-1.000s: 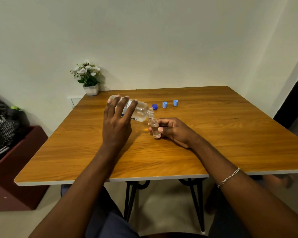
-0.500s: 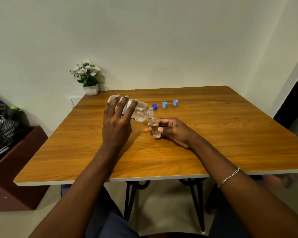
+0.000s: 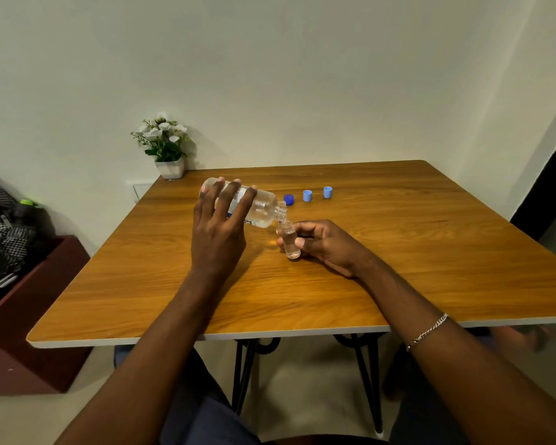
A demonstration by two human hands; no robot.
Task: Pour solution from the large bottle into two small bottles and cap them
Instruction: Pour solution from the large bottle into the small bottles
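Little has shifted over the past second: both hands hold the same pouring pose, bottles and caps where they were.

Fingertips of the right hand (image 3: 328, 245) pinch the small bottle (image 3: 291, 244), thumb on its near side and curled fingers behind it. The bottle's base is on the wooden table (image 3: 398, 252), with clear liquid in its lower part. A chain bracelet (image 3: 427, 332) circles that wrist.

Just left of the small bottle, the left hand (image 3: 219, 232) grips the large bottle (image 3: 264, 208), its fingers (image 3: 228, 200) spread wide across the labelled body and the thumb hidden beneath. The clear large bottle lies almost level in the air, its open neck tipped down and meeting the small bottle's mouth. Whether liquid is running cannot be told.

Beyond the small bottle, three loose caps stand in a row on the tabletop: a dark blue cap (image 3: 289, 199) straight behind it, then two light blue caps (image 3: 307, 195) (image 3: 327, 192) further right.

Well beyond and left of the small bottle, a potted white-flowered plant (image 3: 166, 146) sits at the table's far corner against the wall. Far to the left, off the table, checked cloth (image 3: 0, 239) lies heaped above a dark red box (image 3: 29, 300).
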